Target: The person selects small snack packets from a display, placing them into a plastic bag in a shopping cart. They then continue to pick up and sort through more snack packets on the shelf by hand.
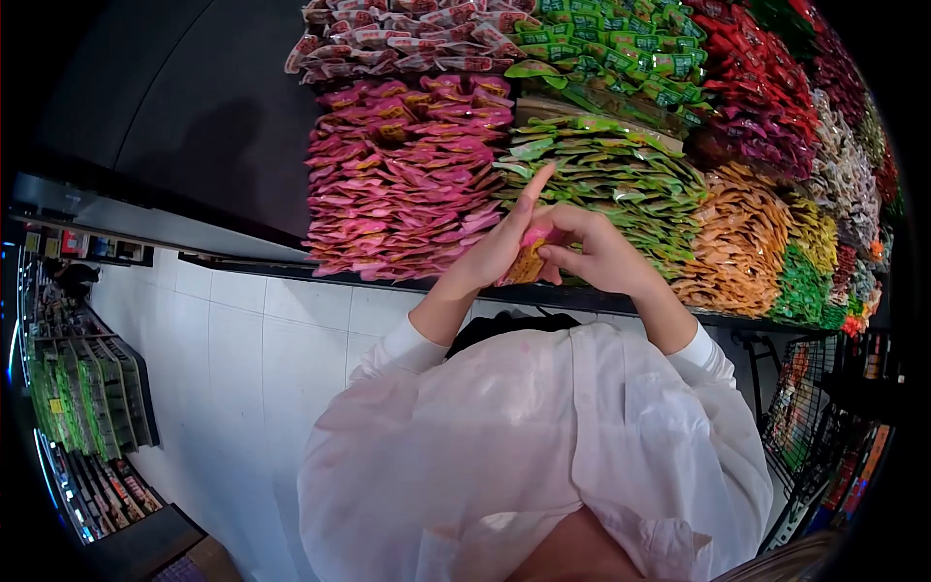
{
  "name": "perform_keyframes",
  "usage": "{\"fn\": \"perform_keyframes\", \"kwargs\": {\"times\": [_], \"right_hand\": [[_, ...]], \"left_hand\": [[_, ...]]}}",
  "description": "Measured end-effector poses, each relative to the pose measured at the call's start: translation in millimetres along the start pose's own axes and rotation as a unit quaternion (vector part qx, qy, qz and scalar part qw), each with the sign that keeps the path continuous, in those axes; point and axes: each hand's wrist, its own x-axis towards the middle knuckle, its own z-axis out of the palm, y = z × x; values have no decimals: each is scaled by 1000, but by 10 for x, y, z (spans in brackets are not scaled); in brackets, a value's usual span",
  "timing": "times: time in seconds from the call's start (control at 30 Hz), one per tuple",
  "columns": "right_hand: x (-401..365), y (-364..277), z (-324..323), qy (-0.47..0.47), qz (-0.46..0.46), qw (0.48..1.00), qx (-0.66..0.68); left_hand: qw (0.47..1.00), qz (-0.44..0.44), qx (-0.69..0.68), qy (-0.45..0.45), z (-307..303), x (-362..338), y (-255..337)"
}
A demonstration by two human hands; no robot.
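In front of my body, a small pink and yellow snack packet [527, 262] is between my two hands. My right hand [593, 250] is closed on it, with bent fingers and the thumb at its side. My left hand [502, 239] lies edge-on against the packet's other side. Its fingers are stretched out, pointing up and to the right. Part of the packet is hidden behind the fingers. Just beyond my hands are piles of pink packets [402, 184] and green packets [611, 179] on the display.
Orange packets [734, 238], red packets [761, 73] and pale packets [412, 39] fill other sections. A dark panel [208, 116] borders the display on the left. A black wire rack [800, 403] stands at right, and green-stocked shelves [82, 393] stand across the tiled floor [238, 378].
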Motion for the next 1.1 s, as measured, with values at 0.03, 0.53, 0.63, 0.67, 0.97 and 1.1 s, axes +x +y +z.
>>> {"fn": "perform_keyframes", "kwargs": {"times": [0.03,0.53,0.63,0.67,0.97,1.1], "right_hand": [[21,9,21,-36,-2,998,45],[235,258,-229,158,-19,987,35],[327,241,-70,205,-65,977,2],[382,181,-17,214,-78,973,-32],[1231,-42,810,317,-109,938,-88],[1447,-111,1085,349,-120,911,-183]], "left_hand": [[1000,0,0,7,-29,-41,-9],[577,174,710,365,-782,-603,311],[498,161,764,377,-1215,-788,473],[502,170,761,374,-1323,-798,484],[591,208,731,269,-1719,-848,629],[648,168,706,229,-1790,-941,677]]}}
